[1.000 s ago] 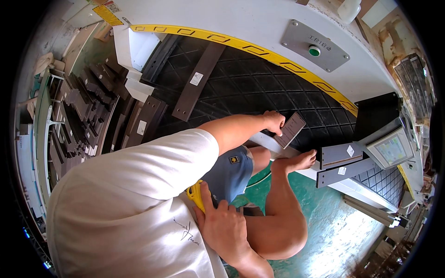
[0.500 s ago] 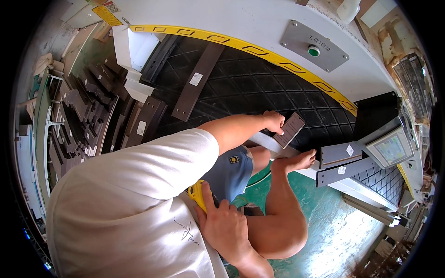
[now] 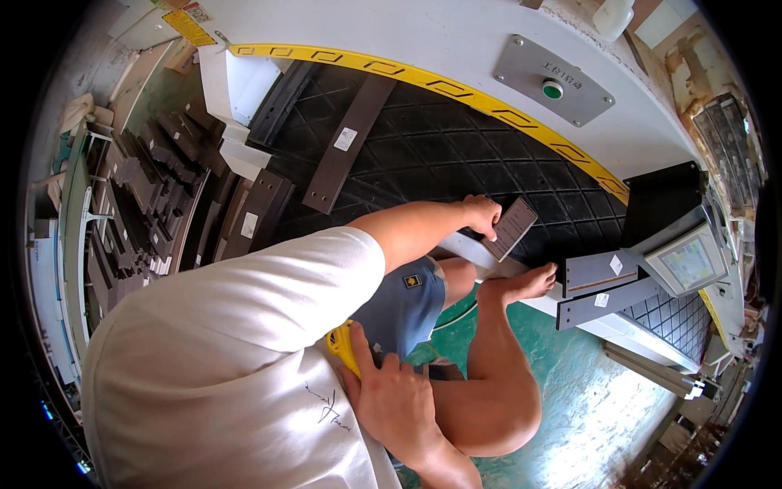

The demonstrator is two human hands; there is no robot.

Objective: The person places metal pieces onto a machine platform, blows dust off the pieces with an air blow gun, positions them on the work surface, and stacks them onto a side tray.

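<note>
My left hand (image 3: 482, 215) is closed at the near edge of a phone (image 3: 511, 228), which is tilted with its lit screen facing up, beside the black machine bed. My right hand (image 3: 395, 401) lies over my bent leg, with thumb and forefinger about a yellow tool (image 3: 343, 349) held against my shirt. The tool's far end is hidden by my sleeve and shirt, so its exact kind does not show. My bare foot (image 3: 525, 284) rests up on the machine's edge, to the right of the phone.
A dark drilled board (image 3: 346, 143) lies on the black ribbed bed (image 3: 456, 151). Several dark boards (image 3: 163, 191) stand stacked at left. Two more boards (image 3: 607, 301) stick out below a tilted touch screen (image 3: 688, 259). A green button (image 3: 552, 90) sits on the white machine housing.
My right forefinger and the yellow tool have shifted slightly to the left. My left hand and the phone stay almost in place.
</note>
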